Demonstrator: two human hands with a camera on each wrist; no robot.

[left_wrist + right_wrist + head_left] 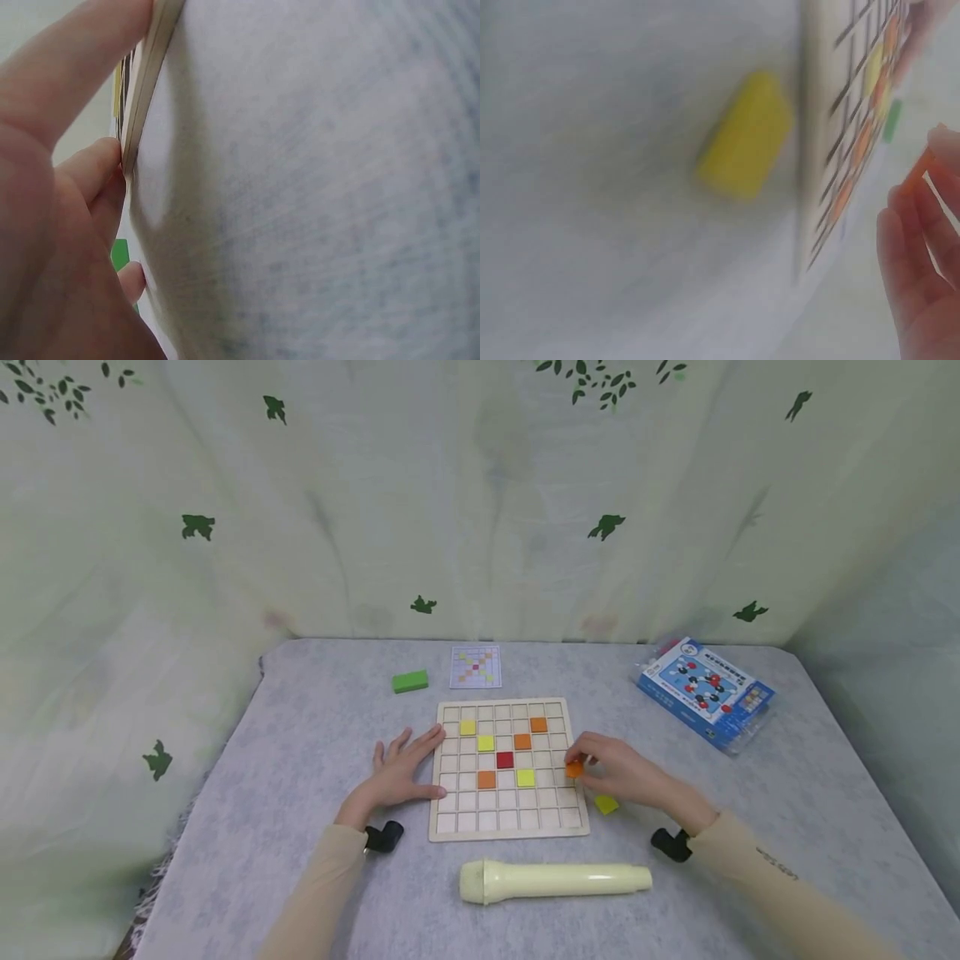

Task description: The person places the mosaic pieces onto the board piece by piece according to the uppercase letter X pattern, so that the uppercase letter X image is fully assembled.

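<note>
A wooden grid board lies flat on the table, with yellow, orange and red square tiles set in some of its cells. My left hand is spread at the board's left edge, its fingertips and thumb touching the rim. Over the board's right edge, my right hand pinches an orange tile between thumb and fingers; the right wrist view shows this orange tile held above the table. Just below that hand, a yellow tile rests on the cloth beside the board. The red tile sits near the board's middle.
Behind the board lies a pattern card with coloured squares, and left of it a green block. A blue-and-white box in clear plastic lies at the back right. A pale yellow microphone-shaped object lies in front of the board.
</note>
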